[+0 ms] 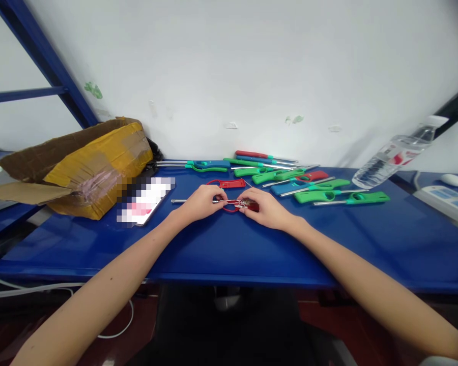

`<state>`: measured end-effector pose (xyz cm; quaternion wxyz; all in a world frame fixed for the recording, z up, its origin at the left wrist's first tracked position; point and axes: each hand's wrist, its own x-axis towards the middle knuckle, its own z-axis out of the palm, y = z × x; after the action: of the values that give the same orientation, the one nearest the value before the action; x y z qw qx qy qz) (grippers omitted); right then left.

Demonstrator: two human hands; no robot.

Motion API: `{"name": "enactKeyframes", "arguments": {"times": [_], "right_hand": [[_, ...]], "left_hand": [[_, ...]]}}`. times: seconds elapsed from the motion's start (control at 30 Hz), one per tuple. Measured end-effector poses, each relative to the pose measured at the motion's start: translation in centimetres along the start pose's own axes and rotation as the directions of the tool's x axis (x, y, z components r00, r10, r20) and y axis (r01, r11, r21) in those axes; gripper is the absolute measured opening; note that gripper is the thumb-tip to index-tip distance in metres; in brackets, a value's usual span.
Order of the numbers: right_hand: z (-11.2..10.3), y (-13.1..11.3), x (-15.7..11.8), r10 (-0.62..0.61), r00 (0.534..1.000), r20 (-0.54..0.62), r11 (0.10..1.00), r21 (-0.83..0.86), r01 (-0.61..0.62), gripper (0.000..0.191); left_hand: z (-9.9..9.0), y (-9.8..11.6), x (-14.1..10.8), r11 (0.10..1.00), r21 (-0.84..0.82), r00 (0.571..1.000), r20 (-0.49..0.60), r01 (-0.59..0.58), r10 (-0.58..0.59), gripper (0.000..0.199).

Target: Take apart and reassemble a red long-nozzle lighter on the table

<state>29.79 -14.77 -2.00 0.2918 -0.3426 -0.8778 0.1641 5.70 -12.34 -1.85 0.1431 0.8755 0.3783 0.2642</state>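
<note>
An opened red long-nosed lighter (pixel 231 208) lies on the blue table between my hands, its metal tube (pixel 178 201) pointing left. My left hand (pixel 205 204) is closed in a pinch on the lighter near the base of the tube. Around the lighter's right end, my right hand (pixel 265 207) has its fingers closed on the inner parts; thin pale wires or tubing show between the fingertips. Just behind my hands lies a loose red half of the lighter's casing (pixel 232 183). Exactly which small part each fingertip grips is partly hidden.
Several green, blue and red long-nosed lighters (pixel 303 188) lie behind and to the right. A taped cardboard box (pixel 110 168) and a phone (pixel 147 201) are at left. A water bottle (pixel 391 157) stands at right, before the white wall. The blue table (pixel 229 254) has its edge near me.
</note>
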Motion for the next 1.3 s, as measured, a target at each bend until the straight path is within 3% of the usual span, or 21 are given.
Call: {"name": "enactKeyframes", "arguments": {"times": [0.83, 1.3], "right_hand": [[-0.23, -0.12, -0.11, -0.002, 1.0, 0.01, 0.997, -0.075, 0.002, 0.01], [-0.07, 0.11, -0.03, -0.011, 1.0, -0.005, 0.997, -0.072, 0.01, 0.021]], "left_hand": [[-0.25, 0.54, -0.41, 0.986, 0.16, 0.999, -0.007, -0.046, 0.048, 0.013], [-0.2, 0.33, -0.59, 0.983, 0.183, 0.999, 0.008, -0.033, 0.032, 0.016]]}}
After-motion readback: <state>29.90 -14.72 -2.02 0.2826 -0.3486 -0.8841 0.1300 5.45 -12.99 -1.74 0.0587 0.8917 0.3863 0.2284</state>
